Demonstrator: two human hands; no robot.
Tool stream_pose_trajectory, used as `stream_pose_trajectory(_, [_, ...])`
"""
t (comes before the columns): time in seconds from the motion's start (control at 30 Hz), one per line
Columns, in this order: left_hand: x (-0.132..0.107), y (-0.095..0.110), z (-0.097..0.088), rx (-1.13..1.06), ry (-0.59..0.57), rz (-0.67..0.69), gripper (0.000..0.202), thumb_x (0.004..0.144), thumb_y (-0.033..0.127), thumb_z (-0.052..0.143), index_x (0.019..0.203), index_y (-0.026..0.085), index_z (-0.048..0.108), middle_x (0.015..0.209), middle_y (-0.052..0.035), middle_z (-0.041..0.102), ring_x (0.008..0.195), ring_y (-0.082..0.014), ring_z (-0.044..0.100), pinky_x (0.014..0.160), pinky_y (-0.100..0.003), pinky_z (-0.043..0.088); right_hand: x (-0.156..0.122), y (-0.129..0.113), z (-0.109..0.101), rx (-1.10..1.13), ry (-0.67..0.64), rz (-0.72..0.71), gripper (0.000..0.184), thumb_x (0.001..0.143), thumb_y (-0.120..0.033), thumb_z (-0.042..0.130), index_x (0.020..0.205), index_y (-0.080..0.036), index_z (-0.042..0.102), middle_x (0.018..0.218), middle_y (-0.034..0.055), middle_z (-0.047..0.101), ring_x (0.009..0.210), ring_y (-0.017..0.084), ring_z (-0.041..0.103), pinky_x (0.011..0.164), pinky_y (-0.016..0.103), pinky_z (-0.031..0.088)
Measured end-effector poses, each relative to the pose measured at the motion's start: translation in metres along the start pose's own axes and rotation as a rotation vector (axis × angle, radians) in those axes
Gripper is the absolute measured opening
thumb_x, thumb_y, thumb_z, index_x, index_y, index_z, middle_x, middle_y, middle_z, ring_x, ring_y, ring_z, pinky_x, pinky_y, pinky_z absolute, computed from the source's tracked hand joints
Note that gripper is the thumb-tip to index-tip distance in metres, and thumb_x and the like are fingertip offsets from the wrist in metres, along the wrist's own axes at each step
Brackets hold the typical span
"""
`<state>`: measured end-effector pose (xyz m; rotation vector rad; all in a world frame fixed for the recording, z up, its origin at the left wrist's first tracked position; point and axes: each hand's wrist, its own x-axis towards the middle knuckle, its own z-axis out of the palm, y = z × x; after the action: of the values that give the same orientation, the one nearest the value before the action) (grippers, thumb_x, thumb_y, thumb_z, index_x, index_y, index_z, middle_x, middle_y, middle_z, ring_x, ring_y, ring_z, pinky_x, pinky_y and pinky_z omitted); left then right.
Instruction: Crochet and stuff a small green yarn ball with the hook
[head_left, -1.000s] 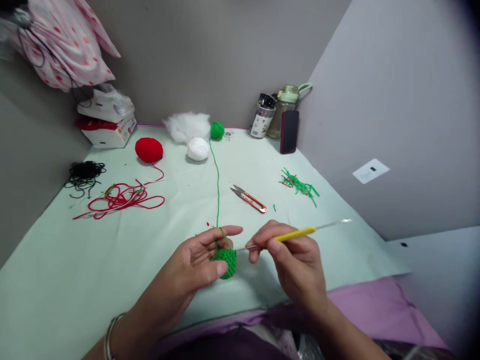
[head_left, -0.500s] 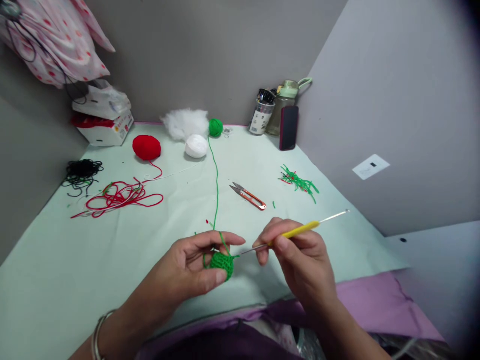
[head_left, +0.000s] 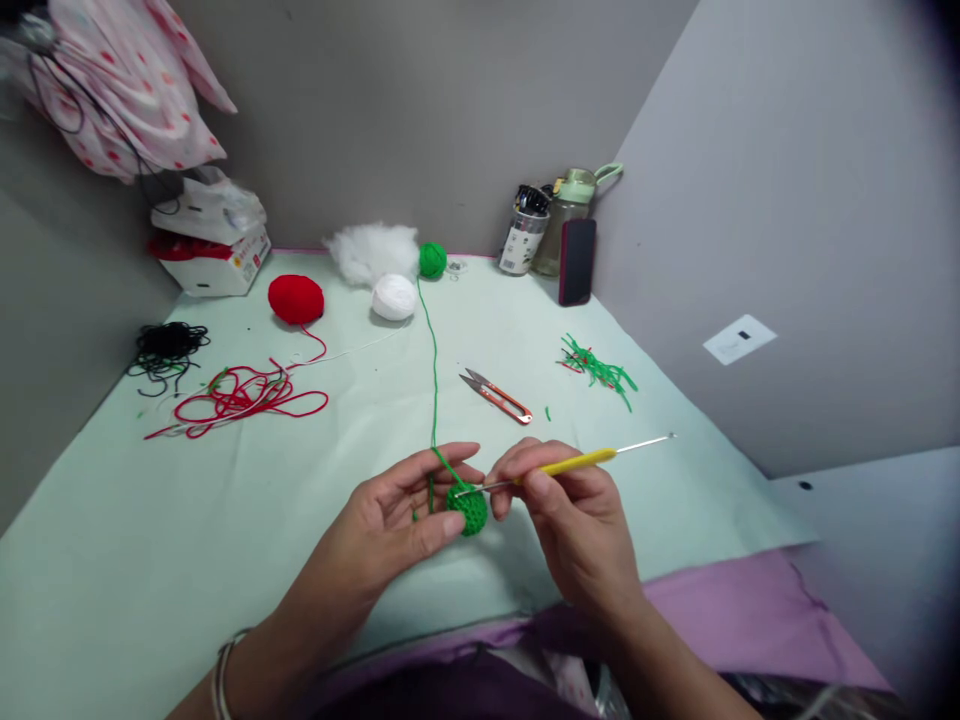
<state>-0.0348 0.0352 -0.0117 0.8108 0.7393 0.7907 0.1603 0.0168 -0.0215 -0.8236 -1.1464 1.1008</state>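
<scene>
Between thumb and fingers, my left hand (head_left: pixel 409 520) pinches a small round green crochet piece (head_left: pixel 471 512). Green yarn (head_left: pixel 433 370) passes over that hand's index finger and runs back to a green yarn ball (head_left: pixel 433 260) by the wall. Held like a pen in my right hand (head_left: pixel 570 510) is a crochet hook with a yellow grip (head_left: pixel 577 463). Its metal tip lies against the upper part of the green piece; whether it passes through a stitch I cannot tell. Orange-handled thread snips (head_left: pixel 496 396) lie beyond my hands.
Red yarn ball (head_left: pixel 296 299), white yarn ball (head_left: pixel 394 298) and white stuffing (head_left: pixel 371 252) sit at the back. Loose red yarn (head_left: pixel 240 400) and black yarn (head_left: pixel 169 345) lie left. Green scraps (head_left: pixel 598 368), a phone (head_left: pixel 577 262), a bottle (head_left: pixel 561 225) and a pen cup (head_left: pixel 523 240) stand or lie right.
The green piece has moved slightly right and turned in my left fingers. My right hand has shifted left, bringing the hook tip from beside the piece onto it.
</scene>
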Motion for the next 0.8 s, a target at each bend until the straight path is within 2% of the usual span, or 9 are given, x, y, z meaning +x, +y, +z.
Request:
stream_pose_trajectory(0.13, [0.002,-0.002,0.0,-0.02,-0.037,0.017,0.043,0.085,0.025,0.088,0.127,0.031,0.079,0.111,-0.0047,0.081,0.107,-0.0226,0.076,0.104,-0.037,0.056,-0.001,0.003,0.003,-0.06,0.006,-0.06,0.014,0.1,-0.033,0.072,0.1,-0.024,0.083,0.088,0.0042,0.076,0.073,0.015,0.07,0.067,0.029,0.06])
stream_pose_trajectory(0.27, [0.004,-0.001,0.0,0.015,-0.006,0.043,0.05,0.083,0.026,0.089,0.131,0.031,0.076,0.111,-0.0053,0.081,0.108,-0.0235,0.076,0.102,-0.036,0.057,0.0,0.004,0.005,-0.108,-0.008,-0.119,0.013,0.1,-0.032,0.072,0.101,-0.027,0.084,0.09,0.0046,0.079,0.078,0.016,0.071,0.068,0.028,0.06])
stream_pose_trajectory(0.37, [0.005,0.0,0.002,0.05,0.032,0.032,0.055,0.08,0.027,0.091,0.133,0.031,0.076,0.109,-0.0048,0.082,0.102,-0.0221,0.076,0.095,-0.033,0.059,0.001,0.0,0.006,-0.185,-0.028,-0.165,0.015,0.101,-0.033,0.072,0.105,-0.027,0.084,0.096,0.0069,0.083,0.088,0.02,0.076,0.075,0.034,0.064])
stream_pose_trajectory(0.5, [0.003,0.002,0.006,0.107,0.088,0.045,0.053,0.075,0.024,0.095,0.125,0.033,0.081,0.1,-0.0017,0.079,0.094,-0.0169,0.072,0.09,-0.026,0.057,0.001,-0.002,0.006,-0.29,-0.078,-0.247,0.016,0.102,-0.028,0.07,0.109,-0.029,0.084,0.097,0.0065,0.084,0.093,0.022,0.077,0.08,0.038,0.065])
stream_pose_trajectory(0.67, [-0.002,0.006,0.013,0.192,0.172,0.179,0.043,0.075,0.021,0.093,0.115,0.036,0.086,0.113,-0.0022,0.071,0.093,-0.0166,0.068,0.076,-0.022,0.055,-0.001,0.006,0.004,-0.121,-0.014,-0.181,0.013,0.102,-0.03,0.071,0.106,-0.029,0.083,0.095,0.0046,0.083,0.085,0.018,0.075,0.073,0.031,0.062])
stream_pose_trajectory(0.8, [-0.002,0.009,0.012,0.298,0.206,0.189,0.045,0.076,0.02,0.089,0.118,0.037,0.085,0.108,-0.0028,0.069,0.092,-0.0184,0.064,0.069,-0.023,0.052,0.002,0.01,0.003,-0.017,-0.003,-0.086,0.014,0.1,-0.036,0.072,0.101,-0.025,0.081,0.092,0.0055,0.081,0.074,0.016,0.072,0.067,0.03,0.061])
